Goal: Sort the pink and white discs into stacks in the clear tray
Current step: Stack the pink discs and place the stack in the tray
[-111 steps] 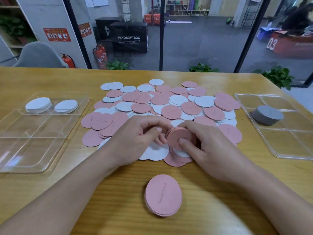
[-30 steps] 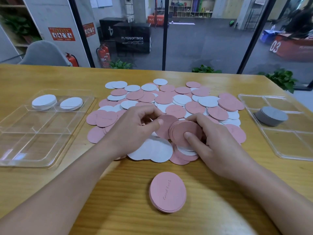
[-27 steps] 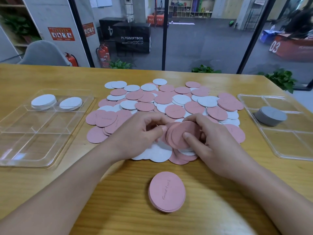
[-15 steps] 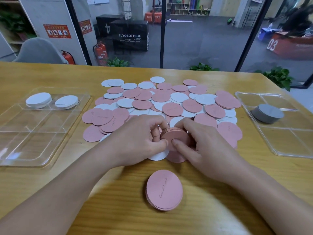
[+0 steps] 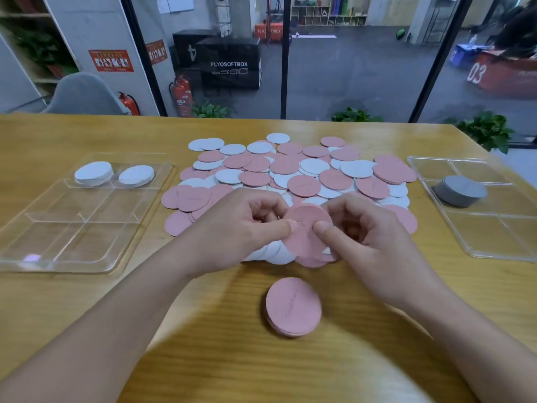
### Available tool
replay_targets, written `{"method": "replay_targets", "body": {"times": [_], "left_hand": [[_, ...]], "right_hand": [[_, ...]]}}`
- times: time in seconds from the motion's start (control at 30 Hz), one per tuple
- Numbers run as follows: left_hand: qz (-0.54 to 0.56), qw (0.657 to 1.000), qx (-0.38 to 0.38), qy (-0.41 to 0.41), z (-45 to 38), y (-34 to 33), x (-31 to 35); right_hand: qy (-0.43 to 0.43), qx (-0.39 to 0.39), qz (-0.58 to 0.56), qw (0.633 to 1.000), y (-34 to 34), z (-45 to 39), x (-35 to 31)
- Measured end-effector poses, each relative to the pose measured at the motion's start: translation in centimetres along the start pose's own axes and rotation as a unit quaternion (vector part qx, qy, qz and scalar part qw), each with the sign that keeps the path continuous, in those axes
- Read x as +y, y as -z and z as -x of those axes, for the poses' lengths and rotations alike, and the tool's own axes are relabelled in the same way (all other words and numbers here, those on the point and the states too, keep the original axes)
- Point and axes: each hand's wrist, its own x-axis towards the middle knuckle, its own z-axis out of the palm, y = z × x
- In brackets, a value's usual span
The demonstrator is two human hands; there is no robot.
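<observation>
Both hands pinch one bunch of pink discs (image 5: 308, 228): left hand (image 5: 244, 225) and right hand (image 5: 363, 231), fingers curled round its edges. One pink stack (image 5: 293, 306) lies below the fingers; two white stacks (image 5: 94, 173) sit in the left clear tray (image 5: 72, 228).

Surface: my wooden table (image 5: 87, 301).
Centre: loose heap of pink and white discs (image 5: 290, 170).
Near edge: small pink stack (image 5: 293, 306), apart from the heap.
Left: clear tray (image 5: 72, 257).
Right: second clear tray (image 5: 499, 251).
</observation>
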Motion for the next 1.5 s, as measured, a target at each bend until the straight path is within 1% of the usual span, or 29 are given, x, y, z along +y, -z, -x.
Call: {"method": "replay_targets", "body": {"times": [0.1,0.17,0.27,0.33,0.4,0.47,0.6,0.63,0.73,0.8,0.87,0.9,0.97,1.0,1.03,1.1,1.17,1.23,1.37,1.5], "left_hand": [[0.006,0.999,-0.034,0.038,3.0,-0.3,-0.3],[0.002,0.998,-0.035,0.058,4.9,-0.9,-0.9],[0.015,0.998,0.014,0.062,7.0,-2.1,-1.6],[-0.008,0.997,0.049,0.054,7.7,-2.9,-1.9],[-0.046,0.996,0.06,0.047,8.2,-3.5,-1.9],[-0.054,0.996,0.051,0.051,8.6,-4.0,-1.9],[-0.063,0.996,0.046,0.052,8.6,-4.4,-2.0],[-0.053,0.996,0.047,0.054,8.5,-4.3,-2.0],[-0.024,0.996,0.074,0.048,7.6,-2.9,-2.2],[-0.069,0.988,0.138,0.027,6.3,-1.0,-3.2],[-0.156,0.967,0.2,0.009,4.4,1.0,-4.8],[-0.204,0.955,0.216,0.007,3.2,1.9,-5.7],[-0.299,0.929,0.215,0.045,0.8,3.2,-6.9],[-0.332,0.919,0.2,0.077,-0.2,3.6,-7.3],[-0.342,0.917,0.179,0.105,-1.0,3.8,-7.5],[-0.314,0.93,0.135,0.135,-2.1,3.8,-7.6],[-0.299,0.937,0.122,0.134,-2.5,3.2,-7.8],[-0.284,0.944,0.122,0.113,-2.4,2.5,-7.5],[-0.255,0.961,0.099,0.051,-2.6,1.4,-6.9],[-0.161,0.982,0.102,-0.01,-2.2,2.2,-6.6]], "right_hand": [[-0.061,-0.022,-0.081,0.995,-0.9,2.1,-0.8],[-0.107,-0.03,-0.11,0.988,-1.6,3.5,-1.2],[-0.139,-0.045,-0.103,0.984,-2.2,4.8,-1.6],[-0.144,-0.049,-0.103,0.983,-2.3,5.3,-1.8],[-0.154,-0.042,-0.09,0.983,-2.4,5.6,-1.9],[-0.161,-0.033,-0.05,0.985,-2.6,5.8,-1.8],[-0.105,-0.016,0.115,0.988,-2.6,5.8,-1.2],[-0.096,-0.011,0.126,0.987,-2.5,5.7,-1.3],[-0.09,-0.006,0.086,0.992,-1.9,4.3,-1.7],[-0.085,-0.03,0.085,0.992,-2.0,2.5,-2.3],[-0.08,-0.067,0.108,0.989,-2.6,0.3,-2.5],[-0.075,-0.078,0.121,0.987,-3.1,-0.8,-2.6],[-0.069,-0.082,0.137,0.985,-4.2,-3.1,-2.4],[-0.065,-0.08,0.145,0.984,-4.8,-4.1,-2.0],[-0.055,-0.073,0.16,0.983,-5.3,-5.0,-1.6],[-0.039,-0.062,0.197,0.978,-6.1,-6.5,-0.5],[-0.03,-0.05,0.209,0.976,-6.6,-7.3,0.4],[-0.012,-0.032,0.228,0.973,-6.7,-7.5,1.3],[0.015,-0.042,0.285,0.957,-6.6,-7.0,2.3],[0.028,-0.036,0.289,0.956,-6.8,-6.7,2.8]]}}
